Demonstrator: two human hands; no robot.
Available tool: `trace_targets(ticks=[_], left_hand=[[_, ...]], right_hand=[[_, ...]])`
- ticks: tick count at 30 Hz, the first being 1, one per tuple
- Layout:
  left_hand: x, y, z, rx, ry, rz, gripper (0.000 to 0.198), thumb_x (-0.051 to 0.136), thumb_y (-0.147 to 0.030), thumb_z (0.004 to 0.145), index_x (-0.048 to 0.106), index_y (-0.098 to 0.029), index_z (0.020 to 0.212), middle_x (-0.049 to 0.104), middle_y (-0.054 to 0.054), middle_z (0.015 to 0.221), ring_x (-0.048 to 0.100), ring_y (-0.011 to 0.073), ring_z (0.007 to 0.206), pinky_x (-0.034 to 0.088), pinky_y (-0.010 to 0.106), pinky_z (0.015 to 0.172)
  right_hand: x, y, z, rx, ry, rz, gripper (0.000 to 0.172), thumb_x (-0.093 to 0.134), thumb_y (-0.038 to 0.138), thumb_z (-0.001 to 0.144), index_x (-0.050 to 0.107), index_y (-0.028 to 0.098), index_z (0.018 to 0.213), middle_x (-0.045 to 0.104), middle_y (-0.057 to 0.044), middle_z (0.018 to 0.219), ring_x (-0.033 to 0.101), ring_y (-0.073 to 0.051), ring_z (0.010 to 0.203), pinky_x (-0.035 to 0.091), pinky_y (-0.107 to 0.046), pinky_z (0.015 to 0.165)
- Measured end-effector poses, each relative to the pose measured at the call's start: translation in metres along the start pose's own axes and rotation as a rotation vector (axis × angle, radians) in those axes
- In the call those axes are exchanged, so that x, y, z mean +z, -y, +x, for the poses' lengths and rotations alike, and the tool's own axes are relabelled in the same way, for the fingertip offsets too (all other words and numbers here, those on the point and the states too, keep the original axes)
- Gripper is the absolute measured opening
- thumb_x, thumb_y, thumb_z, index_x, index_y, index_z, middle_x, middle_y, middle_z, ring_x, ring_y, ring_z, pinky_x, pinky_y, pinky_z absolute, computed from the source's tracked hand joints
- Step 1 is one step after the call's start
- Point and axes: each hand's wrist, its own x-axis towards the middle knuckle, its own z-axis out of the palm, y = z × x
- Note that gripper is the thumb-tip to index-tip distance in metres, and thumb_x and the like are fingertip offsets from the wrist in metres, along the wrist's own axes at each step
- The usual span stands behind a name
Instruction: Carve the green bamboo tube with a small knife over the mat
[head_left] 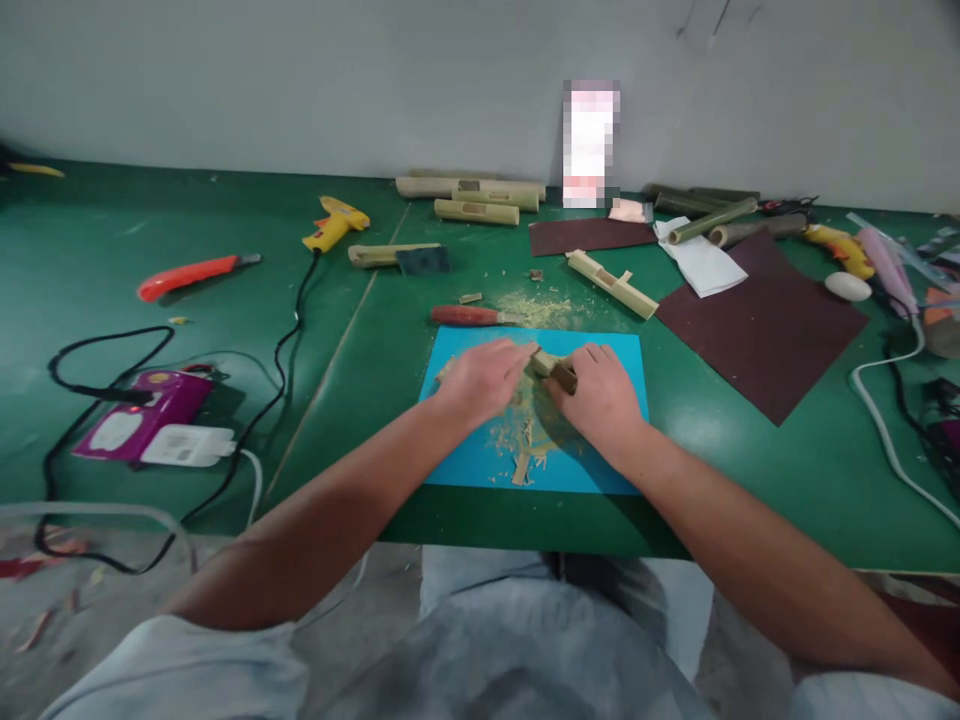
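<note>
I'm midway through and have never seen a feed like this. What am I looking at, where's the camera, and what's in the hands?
There is no machine here: these are a person's two bare hands, filmed by one camera worn on their head, looking forward and down. The left hand holds a short bamboo piece. The right hand grips a dark brown object against it, perhaps a tool, but too hidden to tell. Both are over a blue mat strewn with shavings, on a green table. Beyond lie a red-handled tool, bamboo tubes, a yellow glue gun, an orange utility knife and dark sandpaper sheets.
</note>
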Motion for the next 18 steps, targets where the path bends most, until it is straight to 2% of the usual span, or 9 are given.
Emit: trace_targets(ticks=[4, 7, 11, 14, 18], left_hand=[[0.0021, 0.0010, -0.0001, 0.028, 0.016, 0.008, 0.037, 0.037, -0.028, 0.104, 0.066, -0.017, 0.125, 0.069, 0.008, 0.092, 0.067, 0.0192, 0.086, 0.055, 0.030, 0.075], [0.0027, 0.0022, -0.0004, -0.001, -0.014, 0.022, 0.038, 0.037, -0.029, 0.104, 0.066, -0.016, 0.126, 0.068, 0.009, 0.091, 0.066, 0.0190, 0.084, 0.054, 0.029, 0.074], [0.0027, 0.0007, -0.0009, 0.034, 0.019, -0.004, 0.038, 0.038, -0.028, 0.104, 0.065, -0.016, 0.127, 0.068, 0.008, 0.089, 0.066, 0.0190, 0.083, 0.054, 0.029, 0.072], [0.0023, -0.0008, -0.0008, 0.003, -0.016, -0.005, 0.036, 0.039, -0.028, 0.104, 0.068, -0.017, 0.124, 0.069, 0.008, 0.090, 0.066, 0.0186, 0.081, 0.054, 0.029, 0.071], [0.0018, -0.0012, 0.0000, 0.015, 0.024, -0.027, 0.037, 0.039, -0.029, 0.104, 0.067, -0.018, 0.125, 0.069, 0.008, 0.091, 0.066, 0.0179, 0.082, 0.053, 0.027, 0.070]], right_hand=[[-0.0004, -0.0001, 0.0001, -0.007, -0.001, 0.018, 0.013, 0.056, 0.029, 0.091, 0.058, 0.021, 0.081, 0.061, -0.010, 0.084, 0.053, -0.026, 0.084, 0.041, -0.041, 0.075], [-0.0009, 0.0002, 0.0005, 0.004, 0.006, 0.025, 0.013, 0.056, 0.029, 0.091, 0.057, 0.022, 0.081, 0.061, -0.009, 0.084, 0.054, -0.026, 0.084, 0.041, -0.041, 0.075], [-0.0009, 0.0002, 0.0007, 0.001, 0.015, 0.021, 0.011, 0.056, 0.029, 0.091, 0.058, 0.021, 0.084, 0.062, -0.010, 0.086, 0.054, -0.026, 0.085, 0.041, -0.040, 0.076], [-0.0007, 0.0002, 0.0006, 0.017, 0.012, 0.035, 0.009, 0.058, 0.029, 0.090, 0.058, 0.020, 0.087, 0.063, -0.010, 0.087, 0.054, -0.027, 0.086, 0.041, -0.040, 0.076], [-0.0005, 0.0006, 0.0004, 0.016, -0.004, 0.039, 0.010, 0.056, 0.028, 0.090, 0.057, 0.021, 0.083, 0.062, -0.010, 0.085, 0.053, -0.026, 0.084, 0.040, -0.040, 0.075]])
